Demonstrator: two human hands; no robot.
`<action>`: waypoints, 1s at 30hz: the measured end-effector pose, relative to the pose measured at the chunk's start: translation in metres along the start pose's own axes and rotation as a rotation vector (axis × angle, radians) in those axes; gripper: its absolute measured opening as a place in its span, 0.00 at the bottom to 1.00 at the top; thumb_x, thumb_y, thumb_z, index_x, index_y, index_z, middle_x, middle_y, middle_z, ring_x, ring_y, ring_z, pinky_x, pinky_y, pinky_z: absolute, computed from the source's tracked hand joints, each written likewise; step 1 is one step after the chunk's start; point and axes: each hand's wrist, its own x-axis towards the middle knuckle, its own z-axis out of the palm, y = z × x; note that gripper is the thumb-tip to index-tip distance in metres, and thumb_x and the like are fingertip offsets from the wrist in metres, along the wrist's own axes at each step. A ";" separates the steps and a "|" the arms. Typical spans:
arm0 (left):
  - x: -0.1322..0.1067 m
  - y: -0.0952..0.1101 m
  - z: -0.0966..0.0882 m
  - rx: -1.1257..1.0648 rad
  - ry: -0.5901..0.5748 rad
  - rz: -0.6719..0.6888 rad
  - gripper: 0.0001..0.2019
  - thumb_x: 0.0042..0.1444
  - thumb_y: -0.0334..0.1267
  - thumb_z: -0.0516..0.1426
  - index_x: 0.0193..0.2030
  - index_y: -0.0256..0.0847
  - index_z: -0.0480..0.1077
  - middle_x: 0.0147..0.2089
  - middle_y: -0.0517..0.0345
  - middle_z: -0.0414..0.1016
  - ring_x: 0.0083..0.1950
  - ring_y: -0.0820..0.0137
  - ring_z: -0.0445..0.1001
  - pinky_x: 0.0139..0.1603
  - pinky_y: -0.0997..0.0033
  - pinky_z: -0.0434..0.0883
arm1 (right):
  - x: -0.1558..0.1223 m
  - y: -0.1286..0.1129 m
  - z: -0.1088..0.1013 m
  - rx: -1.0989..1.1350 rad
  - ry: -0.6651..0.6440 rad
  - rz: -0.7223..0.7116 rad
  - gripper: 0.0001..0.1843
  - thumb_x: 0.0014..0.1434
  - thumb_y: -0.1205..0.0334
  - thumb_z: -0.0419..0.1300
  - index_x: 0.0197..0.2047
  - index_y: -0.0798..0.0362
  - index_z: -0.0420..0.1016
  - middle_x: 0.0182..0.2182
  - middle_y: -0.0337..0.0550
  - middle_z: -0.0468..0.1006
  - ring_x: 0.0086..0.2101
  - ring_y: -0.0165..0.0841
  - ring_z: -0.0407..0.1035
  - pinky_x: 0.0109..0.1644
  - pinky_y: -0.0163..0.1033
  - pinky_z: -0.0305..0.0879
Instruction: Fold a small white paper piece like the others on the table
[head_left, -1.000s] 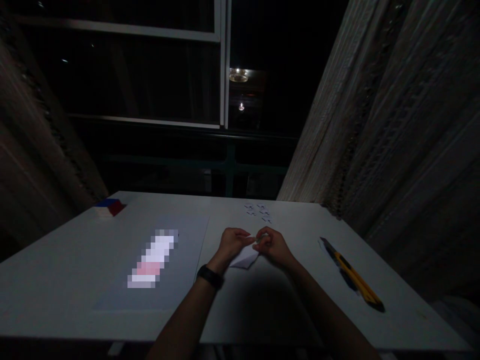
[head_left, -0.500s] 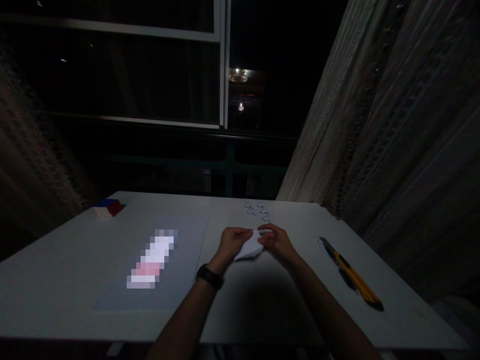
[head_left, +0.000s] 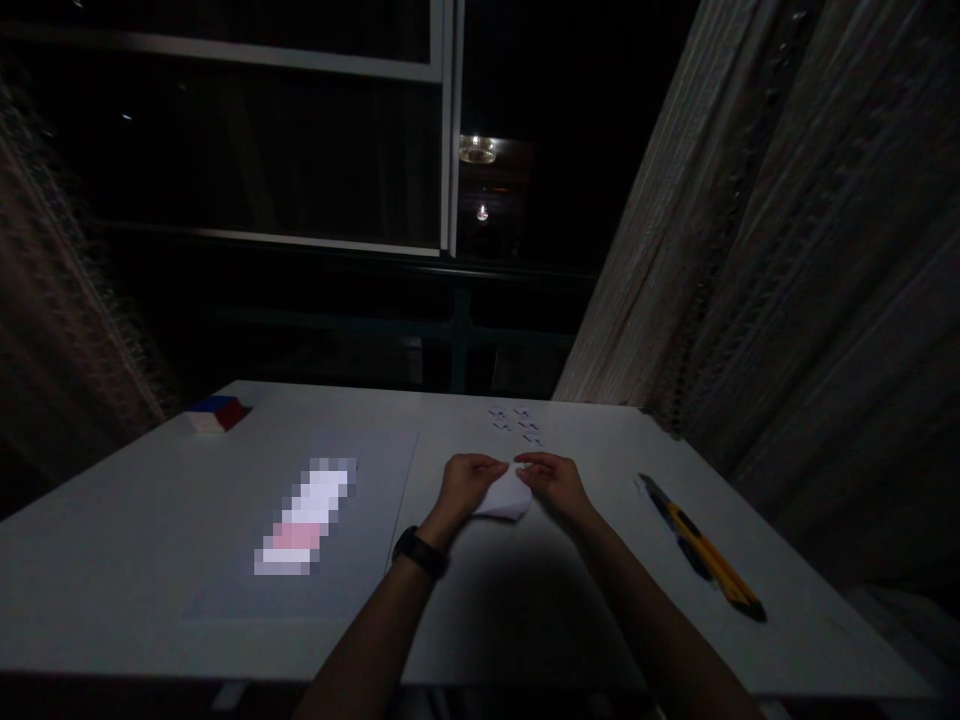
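Note:
A small piece of white paper (head_left: 505, 496) is held up between my two hands over the middle of the table. My left hand (head_left: 470, 483), with a dark band on its wrist, pinches the paper's upper left edge. Opposite it, my right hand (head_left: 553, 480) grips the upper right edge with thumb and fingers. The fingertips of both hands come close together at the paper's top. Just beyond them, several small paper pieces with dark marks (head_left: 517, 424) lie on the white table (head_left: 480, 640).
On the left lies a large pale sheet (head_left: 360, 560) with a bright blurred-out phone-like shape (head_left: 307, 515). Behind it stands a blue, red and white block (head_left: 217, 413). A yellow box cutter (head_left: 705, 550) rests at the right. Curtains (head_left: 637, 220) hang beside a dark window.
Both hands stay in nearly the same place. The paper has turned slightly, and my right fingers have shifted a little along its top edge.

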 end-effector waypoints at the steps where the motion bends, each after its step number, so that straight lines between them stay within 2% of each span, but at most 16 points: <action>1: 0.000 0.001 0.000 0.004 0.006 0.001 0.16 0.44 0.46 0.58 0.29 0.33 0.76 0.27 0.50 0.77 0.29 0.67 0.73 0.27 0.74 0.65 | 0.000 0.000 0.000 0.021 -0.001 0.015 0.17 0.38 0.58 0.66 0.32 0.57 0.75 0.15 0.33 0.68 0.18 0.25 0.61 0.23 0.32 0.55; 4: -0.002 0.003 0.000 0.027 0.012 0.005 0.17 0.43 0.47 0.58 0.29 0.33 0.76 0.25 0.51 0.76 0.28 0.68 0.72 0.26 0.74 0.65 | -0.001 0.000 0.001 0.090 -0.015 0.093 0.15 0.36 0.56 0.67 0.27 0.57 0.73 0.15 0.35 0.69 0.18 0.25 0.61 0.22 0.31 0.54; 9: -0.004 0.007 0.000 0.053 0.011 0.031 0.17 0.44 0.48 0.57 0.27 0.33 0.75 0.24 0.52 0.75 0.27 0.69 0.71 0.25 0.75 0.64 | -0.004 -0.003 0.005 0.154 -0.098 0.255 0.17 0.39 0.50 0.64 0.20 0.56 0.67 0.14 0.34 0.66 0.15 0.24 0.56 0.18 0.30 0.49; 11: -0.004 0.007 0.000 0.041 0.011 0.028 0.17 0.44 0.48 0.57 0.27 0.33 0.75 0.24 0.52 0.75 0.26 0.70 0.71 0.25 0.75 0.64 | -0.005 -0.004 0.006 0.165 -0.099 0.240 0.18 0.39 0.50 0.64 0.18 0.56 0.65 0.13 0.32 0.63 0.15 0.23 0.54 0.18 0.30 0.47; 16: -0.003 0.007 0.001 -0.053 0.018 0.010 0.17 0.43 0.47 0.58 0.27 0.32 0.74 0.25 0.52 0.75 0.26 0.70 0.71 0.24 0.75 0.64 | -0.004 -0.001 0.008 0.092 -0.018 0.085 0.19 0.41 0.50 0.63 0.16 0.55 0.63 0.11 0.31 0.59 0.15 0.22 0.50 0.18 0.31 0.43; 21: -0.003 0.007 0.001 -0.071 0.048 0.023 0.15 0.44 0.46 0.57 0.27 0.32 0.74 0.26 0.51 0.76 0.28 0.68 0.72 0.26 0.74 0.66 | -0.004 0.001 0.010 -0.002 0.026 0.010 0.19 0.41 0.48 0.62 0.17 0.55 0.64 0.12 0.32 0.61 0.16 0.23 0.53 0.20 0.31 0.46; 25: -0.005 0.009 0.000 0.019 0.054 0.083 0.14 0.46 0.45 0.56 0.29 0.34 0.75 0.27 0.52 0.77 0.29 0.68 0.73 0.28 0.73 0.67 | -0.005 -0.002 0.011 -0.013 0.009 0.036 0.21 0.39 0.46 0.63 0.18 0.55 0.63 0.14 0.32 0.61 0.17 0.24 0.54 0.21 0.31 0.48; 30: -0.009 0.013 -0.001 0.066 0.021 0.132 0.13 0.48 0.45 0.55 0.29 0.37 0.75 0.27 0.54 0.77 0.29 0.70 0.73 0.30 0.75 0.67 | -0.008 -0.004 0.011 0.034 -0.113 0.124 0.22 0.36 0.46 0.64 0.16 0.55 0.60 0.13 0.31 0.59 0.16 0.22 0.51 0.20 0.31 0.46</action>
